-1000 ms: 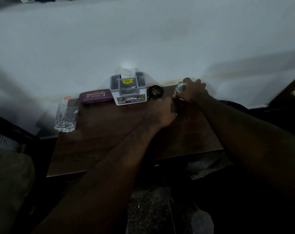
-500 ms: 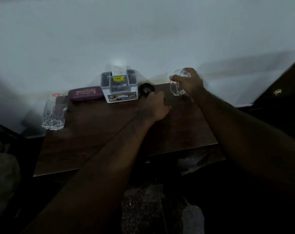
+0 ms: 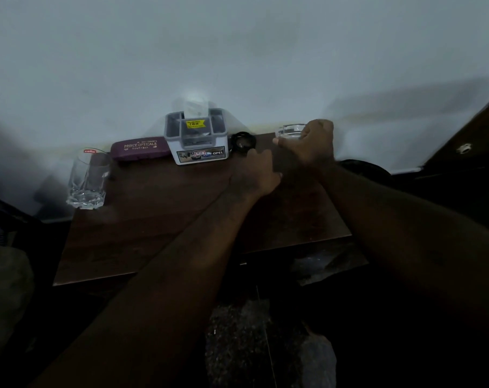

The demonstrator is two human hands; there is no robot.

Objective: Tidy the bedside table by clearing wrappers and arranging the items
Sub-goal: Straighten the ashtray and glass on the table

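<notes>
My right hand [image 3: 313, 145] grips a clear glass dish [image 3: 289, 130] at the back right of the dark wooden bedside table [image 3: 153, 228], close to the wall. My left hand [image 3: 255, 175] rests on the table just left of it, fingers curled, with nothing visible in it. A small round black object [image 3: 243, 140] lies right behind my left hand. A white and grey organiser box [image 3: 198, 138] with a yellow sticker stands at the back middle. A maroon spectacle case [image 3: 139, 148] lies to its left. A clear drinking glass [image 3: 87, 179] stands at the left edge.
A pale wall [image 3: 237, 51] rises directly behind the table. Dark furniture [image 3: 461, 152] stands to the right, and a dark round object [image 3: 363, 169] sits beside the table's right edge. Speckled floor [image 3: 251, 345] shows below the table front. Fabric [image 3: 5, 289] lies at the left.
My right hand has turned the glass dish from tilted on its side to level and lowered it near the table's back right. My left hand stayed beside the black round object.
</notes>
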